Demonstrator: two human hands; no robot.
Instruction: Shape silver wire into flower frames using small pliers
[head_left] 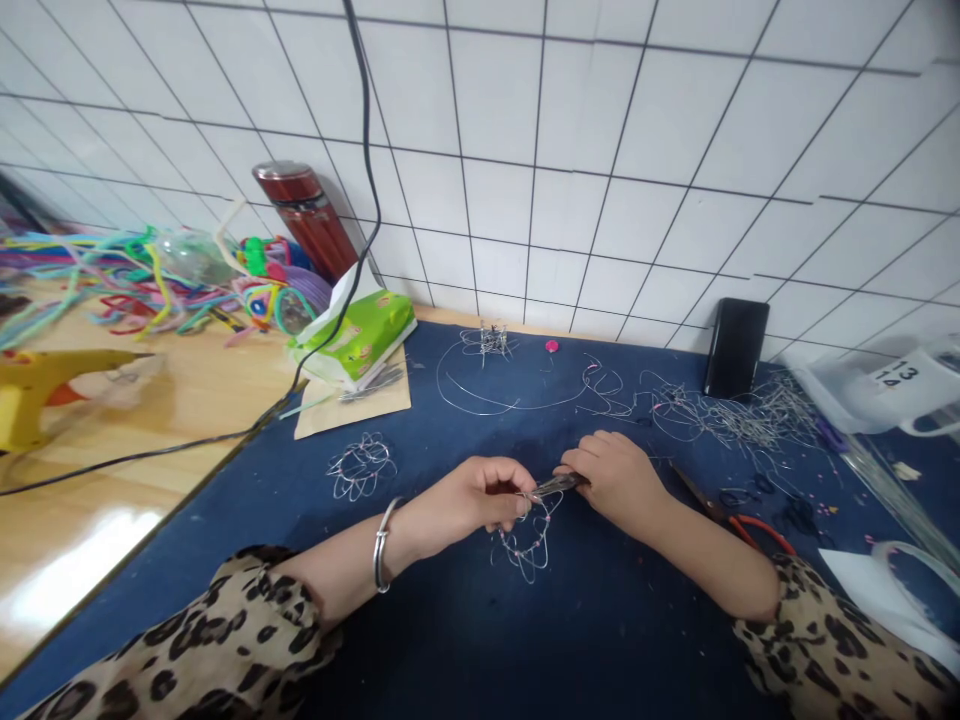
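Between thumb and fingers, my left hand (491, 495) pinches a looped wire ring with small pink beads (534, 548), which hangs below the fingertips. My right hand (611, 475) is closed round a pair of small dark pliers (559, 484). The pliers' tips meet the wire right at my left fingertips; whether the jaws are closed on it I cannot tell. A similar beaded wire ring (362, 466) lies on the dark blue mat (420, 640) to the left of my hands. Beyond them rest loose curved wire (480, 410) and a pink bead piece (552, 346).
At the back left are a green tissue pack (367, 335), a red-brown flask (311, 220), pipe cleaners (142, 295) and a yellow glue gun (45, 390). A black cable (367, 130) crosses there. Rightward lie tangled wire (750, 415), a phone (737, 348) and orange-handled scissors (761, 532).
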